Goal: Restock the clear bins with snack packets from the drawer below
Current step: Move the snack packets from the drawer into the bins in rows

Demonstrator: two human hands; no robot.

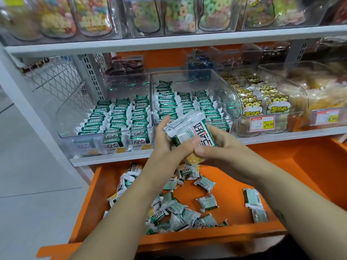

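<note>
The left thumb lies across the face of a small stack of packets, and the other left fingers curl up behind its top edge. The right thumb presses the lower end just beneath, while the rest of the right fingers are hidden behind the stack. So the left hand and the right hand clamp the stack from both sides, seemingly to square the green-and-white packets so they go in as one neat block. The stack sits tilted, its top leaning toward 11 o'clock, above the open orange drawer and just in front of the shelf edge. At 6 o'clock from the hands, loose packets lie scattered over the drawer floor, most toward its left half, so plenty of stock remains. At 12 o'clock stands the middle bin, its rows of the same packets standing on edge with a gap along its right side, the likely spot for this handful. At 10 o'clock the left bin holds three tidy rows with room at the back. At 2 o'clock a bin of cat-printed packs carries a price tag.
</note>
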